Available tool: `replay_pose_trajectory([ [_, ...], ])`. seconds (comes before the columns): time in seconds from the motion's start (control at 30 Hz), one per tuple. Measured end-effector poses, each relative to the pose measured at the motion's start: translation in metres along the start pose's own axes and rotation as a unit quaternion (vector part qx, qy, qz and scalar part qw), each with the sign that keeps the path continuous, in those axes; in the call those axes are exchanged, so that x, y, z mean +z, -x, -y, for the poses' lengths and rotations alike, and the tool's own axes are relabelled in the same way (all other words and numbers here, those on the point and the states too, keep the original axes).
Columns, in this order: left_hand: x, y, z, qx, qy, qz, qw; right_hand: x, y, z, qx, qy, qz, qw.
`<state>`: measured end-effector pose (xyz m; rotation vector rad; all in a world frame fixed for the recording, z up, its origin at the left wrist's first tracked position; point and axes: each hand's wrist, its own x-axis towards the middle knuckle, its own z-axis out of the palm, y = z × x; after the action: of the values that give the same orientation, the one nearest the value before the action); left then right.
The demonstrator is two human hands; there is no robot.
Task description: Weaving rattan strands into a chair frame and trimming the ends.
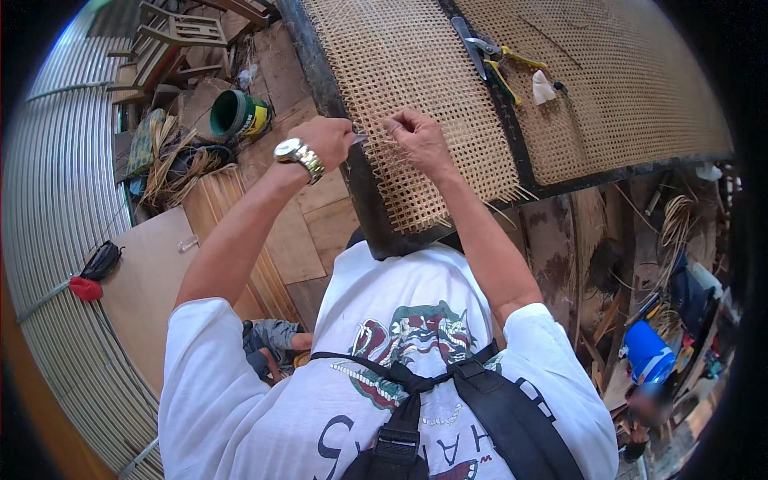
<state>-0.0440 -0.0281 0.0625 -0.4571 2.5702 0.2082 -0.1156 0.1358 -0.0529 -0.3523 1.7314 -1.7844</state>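
Observation:
Before me lies a panel of woven cane webbing (pixel 472 120) set in a dark frame (pixel 370 196). My left hand (pixel 326 142), with a metal watch (pixel 300 158) on the wrist, is closed at the frame's left rail. A small shiny tip (pixel 360 138) sticks out of its fingers toward the weave; the rest of that thing is hidden. Just above the cane, my right hand (pixel 422 146) has its thumb and forefinger pinched together. Whatever it holds is too small to make out. Loose cane ends (pixel 512 194) poke out along the near edge.
Yellow-handled shears (pixel 500 56), a flat blade (pixel 468 48) and a white crumpled piece (pixel 543 88) rest on the panel. A green bucket (pixel 232 114) and wooden chair (pixel 172 40) stand left. At lower right are a blue bucket (pixel 648 352) and a person (pixel 640 416); another person (pixel 276 344) sits lower left.

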Motion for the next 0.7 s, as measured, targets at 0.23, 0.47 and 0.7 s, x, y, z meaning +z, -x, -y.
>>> replay_pose_trajectory([
  [0.23, -0.021, -0.017, -0.032, 0.023, -0.155, 0.052, 0.986, -0.008, -0.002, -0.004, -0.043, 0.177, -0.008, 0.983],
  [0.47, -0.013, -0.031, -0.048, 0.056, -0.188, 0.072, 0.978, -0.018, -0.001, 0.002, -0.047, 0.201, -0.009, 0.978],
  [0.7, 0.022, 0.0, -0.027, 0.03, -0.076, -0.05, 0.995, -0.004, -0.009, 0.005, -0.1, 0.25, 0.037, 0.962],
])
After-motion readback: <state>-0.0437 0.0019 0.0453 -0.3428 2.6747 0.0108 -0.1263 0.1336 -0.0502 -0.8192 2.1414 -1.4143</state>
